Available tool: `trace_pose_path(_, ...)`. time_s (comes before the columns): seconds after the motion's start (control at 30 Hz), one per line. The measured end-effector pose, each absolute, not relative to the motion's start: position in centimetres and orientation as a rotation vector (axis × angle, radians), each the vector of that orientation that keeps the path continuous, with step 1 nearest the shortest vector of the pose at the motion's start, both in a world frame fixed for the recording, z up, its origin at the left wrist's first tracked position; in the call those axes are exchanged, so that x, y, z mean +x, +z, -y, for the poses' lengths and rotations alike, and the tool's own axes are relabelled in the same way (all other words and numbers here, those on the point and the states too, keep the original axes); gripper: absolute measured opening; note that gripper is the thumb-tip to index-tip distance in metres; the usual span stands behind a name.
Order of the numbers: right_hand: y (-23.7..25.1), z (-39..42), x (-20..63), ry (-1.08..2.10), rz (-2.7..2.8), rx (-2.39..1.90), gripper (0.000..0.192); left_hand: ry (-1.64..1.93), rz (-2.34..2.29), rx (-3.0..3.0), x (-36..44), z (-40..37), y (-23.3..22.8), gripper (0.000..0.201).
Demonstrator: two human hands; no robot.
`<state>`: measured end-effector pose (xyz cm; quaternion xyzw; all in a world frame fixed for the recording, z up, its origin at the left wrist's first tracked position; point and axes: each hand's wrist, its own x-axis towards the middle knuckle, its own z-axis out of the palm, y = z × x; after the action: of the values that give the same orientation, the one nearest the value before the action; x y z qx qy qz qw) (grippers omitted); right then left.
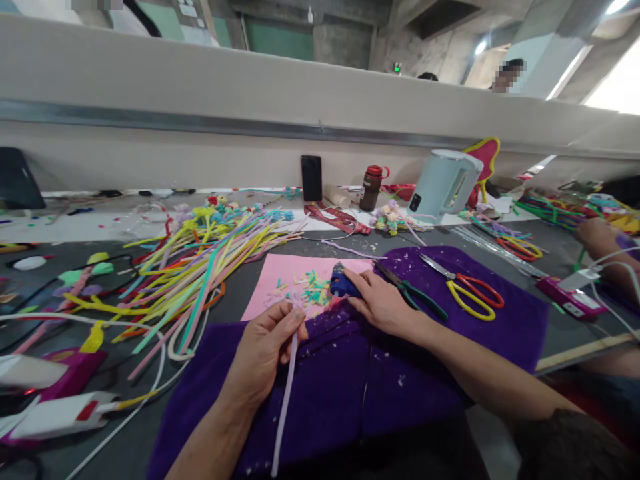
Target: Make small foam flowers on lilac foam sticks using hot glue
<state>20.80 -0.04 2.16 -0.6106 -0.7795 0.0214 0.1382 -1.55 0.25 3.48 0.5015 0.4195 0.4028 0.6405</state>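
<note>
A pale lilac pipe cleaner (286,393) was pinched in the left hand (265,350), pretty much unworked so far. A blue glue gun (343,285) was gripped by the right hand (381,303), clippings (310,291) scattered just ahead.

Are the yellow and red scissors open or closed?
Closed. The scissors lie flat on the purple cloth, blades together in one point and the two handle loops side by side.
</note>
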Motion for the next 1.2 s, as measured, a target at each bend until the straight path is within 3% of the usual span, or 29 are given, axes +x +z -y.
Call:
trace_pose_path(0.33, 1.8, -3.3, 20.4, 0.064, 2.23, -1.779, 0.052, 0.882, -0.988, 1.088, -1.5, -0.3, 3.7, 0.027)
trace_pose_path(0.97, 2.0, -2.6, 20.3, -0.037, 2.243, -1.874, 0.05, 0.803, -1.005, 1.189, -0.9, -0.2, 3.4, 0.03)
trace_pose_path(1.07, 3.0, -1.1, 19.8, -0.07, 2.239, -1.57, 0.041, 0.766, -0.977, 1.171, -0.8, -0.2, 3.1, 0.03)
trace_pose_path(1.2, 4.0, 1.2, 18.7, 0.181, 2.305, -0.9, 0.032, 0.711, -0.928, 1.074, -0.8, -0.1, 2.6, 0.026)
